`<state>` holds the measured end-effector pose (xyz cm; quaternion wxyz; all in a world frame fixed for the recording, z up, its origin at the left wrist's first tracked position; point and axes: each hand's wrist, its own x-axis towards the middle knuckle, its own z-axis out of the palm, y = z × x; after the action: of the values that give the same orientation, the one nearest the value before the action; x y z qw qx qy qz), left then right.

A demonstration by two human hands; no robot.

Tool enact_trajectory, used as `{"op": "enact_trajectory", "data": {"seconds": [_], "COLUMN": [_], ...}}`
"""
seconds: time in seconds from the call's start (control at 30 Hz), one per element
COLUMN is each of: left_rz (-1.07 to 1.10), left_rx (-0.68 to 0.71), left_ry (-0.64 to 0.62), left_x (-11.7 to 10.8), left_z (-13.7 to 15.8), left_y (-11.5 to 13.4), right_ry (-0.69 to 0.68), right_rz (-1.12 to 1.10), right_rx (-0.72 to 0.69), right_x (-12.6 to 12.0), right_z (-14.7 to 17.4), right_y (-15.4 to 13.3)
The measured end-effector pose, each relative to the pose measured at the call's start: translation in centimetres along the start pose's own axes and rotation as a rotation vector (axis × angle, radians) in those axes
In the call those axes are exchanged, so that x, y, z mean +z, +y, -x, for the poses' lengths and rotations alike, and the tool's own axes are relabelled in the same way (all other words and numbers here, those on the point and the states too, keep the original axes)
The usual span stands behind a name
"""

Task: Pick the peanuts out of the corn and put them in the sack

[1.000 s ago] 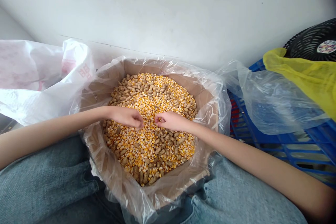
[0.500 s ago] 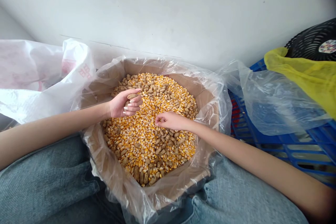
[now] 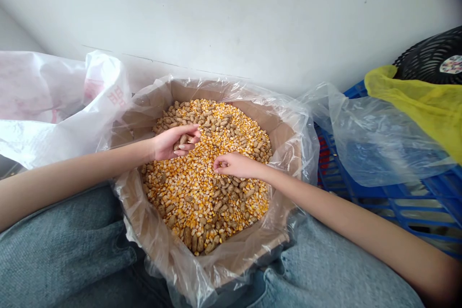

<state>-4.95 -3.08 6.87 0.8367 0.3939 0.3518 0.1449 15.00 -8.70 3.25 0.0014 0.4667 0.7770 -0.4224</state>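
A cardboard box (image 3: 285, 142) lined with clear plastic stands between my knees. Yellow and white corn kernels (image 3: 191, 187) fill it, with unshelled peanuts (image 3: 229, 195) scattered among them and bunched near the edges. My left hand (image 3: 176, 142) is curled around a few peanuts (image 3: 183, 140) above the left side of the corn; its thumb and fingertips point right. My right hand (image 3: 234, 164) hovers over or rests on the middle of the corn, fingers pinched together. Whatever those fingers hold is too small to make out.
At the left lies a white plastic bag (image 3: 104, 86) with red print. On the right, a blue plastic crate (image 3: 400, 202) carries a clear bag (image 3: 382, 144), a yellow mesh bag (image 3: 415, 96) and a black fan (image 3: 431, 55). A white wall (image 3: 231, 19) rises behind the box.
My left hand has shifted slightly right, and its thumb and fingers have moved around the peanuts, which now sit lower in the palm. My right hand stays in place.
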Motion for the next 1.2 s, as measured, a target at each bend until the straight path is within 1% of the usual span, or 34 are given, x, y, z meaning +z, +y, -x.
{"op": "enact_trajectory", "data": {"seconds": [0.07,0.13,0.23,0.3,0.37,0.43,0.5,0.57,0.6,0.73,0.8,0.9,0.97,1.03,1.07,1.13,1.2], "left_rz": [-0.254,-0.633,-1.257,-1.539,-1.685,-1.763,-1.829,-1.868,-1.869,-1.804,-1.794,-1.812,-1.819,-1.754,-1.669,-1.398,-1.061], "left_rx": [-0.009,0.013,0.172,0.276,0.311,0.304,0.285,0.265,0.254,0.226,0.226,0.231,0.23,0.178,0.123,-0.017,-0.145], "left_ry": [-0.03,-0.101,-0.254,-0.345,-0.437,-0.533,-0.603,-0.629,-0.623,-0.543,-0.527,-0.564,-0.575,-0.566,-0.57,-0.604,-0.605], "left_x": [-0.1,0.0,0.7,1.3,2.0,2.5,2.7,2.7,2.7,2.6,2.7,2.7,2.6,2.6,2.5,2.4,2.3], "left_z": [-0.2,-0.3,-0.3,-0.1,0.1,0.3,0.4,0.5,0.5,0.5,0.5,0.5,0.6,0.6,0.6,0.4,0.2], "left_y": [-0.6,-1.3,-2.4,-3.2,-3.8,-4.1,-4.2,-4.3,-4.3,-4.6,-4.6,-4.6,-4.6,-4.7,-4.6,-4.4,-3.9], "right_ry": [-0.007,-0.015,-0.053,-0.099,-0.144,-0.183,-0.215,-0.236,-0.235,-0.197,-0.189,-0.194,-0.191,-0.178,-0.175,-0.169,-0.14], "right_rz": [0.022,0.057,0.15,0.245,0.364,0.474,0.543,0.58,0.596,0.649,0.654,0.618,0.565,0.466,0.38,0.113,-0.263], "right_rx": [0.002,0.0,-0.035,-0.062,-0.078,-0.102,-0.134,-0.149,-0.149,-0.167,-0.195,-0.209,-0.188,-0.154,-0.134,-0.101,-0.059], "right_x": [-0.1,-0.3,-0.4,-0.5,-0.5,-0.5,-0.5,-0.5,-0.5,-0.5,-0.4,-0.2,-0.2,-0.1,-0.1,-0.1,-0.2], "right_z": [0.1,0.1,0.3,0.4,0.5,0.7,0.8,0.9,0.9,1.0,1.0,0.9,0.8,0.7,0.6,0.4,0.3], "right_y": [-0.1,-0.3,-0.4,-0.4,-0.4,-0.3,-0.3,-0.2,-0.2,0.1,0.2,0.3,0.2,0.2,0.2,0.3,0.4]}}
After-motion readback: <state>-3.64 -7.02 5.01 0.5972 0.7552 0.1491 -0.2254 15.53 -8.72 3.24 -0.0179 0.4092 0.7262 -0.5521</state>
